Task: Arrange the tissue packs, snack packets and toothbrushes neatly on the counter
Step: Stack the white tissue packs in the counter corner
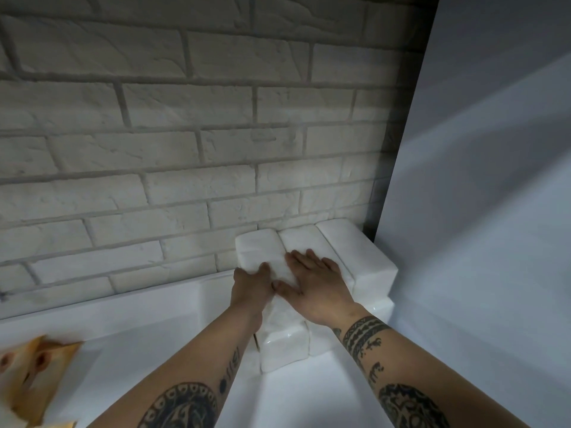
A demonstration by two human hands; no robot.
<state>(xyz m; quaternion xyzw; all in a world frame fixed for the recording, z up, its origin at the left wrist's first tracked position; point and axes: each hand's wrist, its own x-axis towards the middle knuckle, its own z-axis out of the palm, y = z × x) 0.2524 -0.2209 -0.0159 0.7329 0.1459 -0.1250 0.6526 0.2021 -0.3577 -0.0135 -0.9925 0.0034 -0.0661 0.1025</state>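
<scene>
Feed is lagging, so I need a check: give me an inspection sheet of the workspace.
Surface: white counter, glossy.
Job's things: tissue packs stacked in the right corner; orange snack packets at lower left, blurred; toothbrushes not seen.
Clutter: nothing seen.
Grippers: left hand grips the packs' left side; right hand lies flat on them.
Cables: nothing seen.
Surroundings: brick wall behind, white panel on the right.

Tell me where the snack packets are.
The snack packets lie bottom left in the head view, on the counter, well left of the tissue packs.
</scene>
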